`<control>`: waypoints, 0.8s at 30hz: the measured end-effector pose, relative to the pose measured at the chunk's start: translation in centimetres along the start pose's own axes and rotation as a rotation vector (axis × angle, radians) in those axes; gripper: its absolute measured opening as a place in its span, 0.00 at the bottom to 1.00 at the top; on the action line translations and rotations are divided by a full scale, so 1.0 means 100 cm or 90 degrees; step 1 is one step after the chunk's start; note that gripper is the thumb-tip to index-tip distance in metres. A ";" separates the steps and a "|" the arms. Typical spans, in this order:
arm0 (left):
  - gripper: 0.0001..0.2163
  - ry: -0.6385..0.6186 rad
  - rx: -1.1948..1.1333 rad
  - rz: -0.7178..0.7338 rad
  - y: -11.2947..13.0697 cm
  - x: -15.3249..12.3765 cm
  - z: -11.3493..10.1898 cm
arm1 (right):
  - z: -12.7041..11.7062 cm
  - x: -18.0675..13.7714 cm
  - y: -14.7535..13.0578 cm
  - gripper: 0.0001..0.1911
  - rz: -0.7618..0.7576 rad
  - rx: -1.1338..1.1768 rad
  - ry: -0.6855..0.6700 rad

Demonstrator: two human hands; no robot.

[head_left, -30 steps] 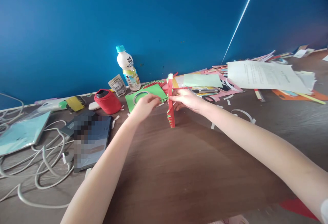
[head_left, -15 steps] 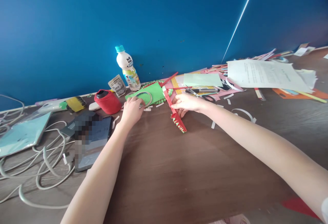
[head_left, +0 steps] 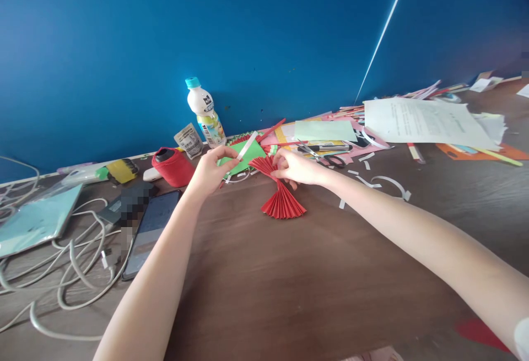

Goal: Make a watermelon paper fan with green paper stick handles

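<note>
1. Centrally, over a dark wooden table (head_left: 289,284), a red pleated paper (head_left: 284,202) narrows at its waist, with one fan opening toward the wearer and another toward the upper left. Whether it touches the tabletop is hard to tell.
2. The person's right hand (head_left: 296,168) pinches that waist between thumb and forefinger, the other fingers curled and partly hidden.
3. The left hand (head_left: 212,172), just beside the fan, pinches one end of a narrow whitish strip (head_left: 248,145) between thumb and fingertips. The strip slants up over a green sheet (head_left: 257,154), apart from the pleats; tape or paper, one cannot tell.
4. Scissors (head_left: 334,160) lie beyond the right hand.
5. The step in hand appears to be keeping the folds gathered while the strip is readied. The next move seems to call for a firm right pinch and for bringing the strip to the pleats without twisting it.
</note>
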State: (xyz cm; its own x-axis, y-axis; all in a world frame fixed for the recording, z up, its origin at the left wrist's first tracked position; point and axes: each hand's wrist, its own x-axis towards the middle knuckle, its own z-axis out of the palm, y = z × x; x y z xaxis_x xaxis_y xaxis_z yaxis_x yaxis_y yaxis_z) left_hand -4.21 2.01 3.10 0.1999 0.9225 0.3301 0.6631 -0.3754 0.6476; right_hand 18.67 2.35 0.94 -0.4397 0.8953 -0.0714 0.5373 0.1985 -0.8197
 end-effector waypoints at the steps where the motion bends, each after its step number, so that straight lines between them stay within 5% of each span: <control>1: 0.10 -0.016 -0.014 0.004 0.001 -0.001 0.000 | -0.001 0.000 -0.002 0.08 -0.026 -0.007 0.046; 5: 0.11 -0.091 -0.085 -0.021 0.011 -0.004 0.001 | -0.005 -0.002 -0.006 0.15 -0.189 0.016 0.256; 9: 0.10 -0.188 -0.173 -0.034 0.020 -0.008 0.003 | -0.010 -0.004 -0.010 0.17 -0.325 -0.034 0.276; 17: 0.11 -0.331 -0.223 0.035 0.038 -0.010 0.005 | -0.012 0.002 -0.004 0.08 -0.255 0.071 0.254; 24: 0.12 -0.355 -0.165 0.085 0.047 -0.012 0.010 | -0.008 0.010 0.002 0.05 -0.191 0.198 0.186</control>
State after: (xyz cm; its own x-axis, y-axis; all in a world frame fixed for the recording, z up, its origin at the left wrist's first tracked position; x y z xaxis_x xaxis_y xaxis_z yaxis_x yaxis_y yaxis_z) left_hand -0.58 -0.73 5.06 0.6608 0.7484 0.0568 0.4245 -0.4352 0.7940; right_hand 18.97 3.58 1.15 -0.2986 0.9000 0.3177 0.1604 0.3754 -0.9129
